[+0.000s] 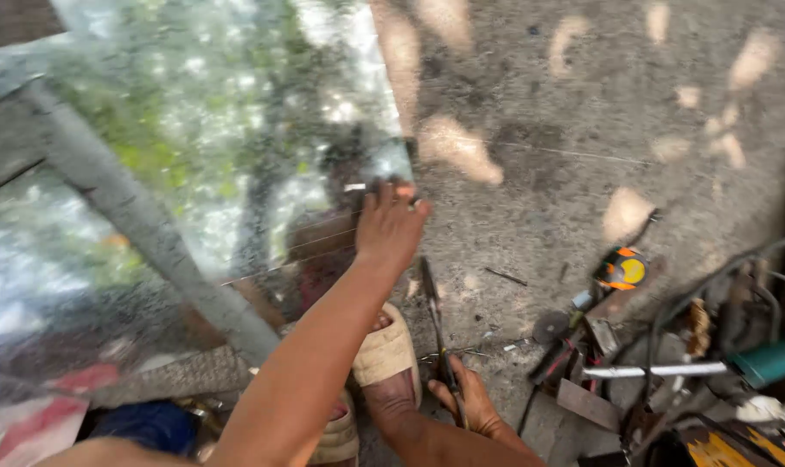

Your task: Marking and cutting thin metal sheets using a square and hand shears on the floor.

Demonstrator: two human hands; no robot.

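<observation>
A large pane of glass [202, 156] lies tilted over a grey metal frame bar [142, 225], its surface reflecting foliage and sky. The left hand [391, 227] is pressed on the pane's right edge near its lower corner, fingers spread fairly wide and curled over the rim. The right hand [466, 402] is closed around a thin dark strip [436, 320], possibly a ruler or blade, which stands nearly upright just beside the pane's edge. A sandalled foot [388, 359] rests on the concrete floor [583, 112] between the two forearms. To the right, well apart from the pane, lie a yellow and orange tape measure [622, 269], a white rod [652, 370], a teal power tool [773, 361], black cables and mixed metal scraps. Dappled sunlight marks the floor.
</observation>
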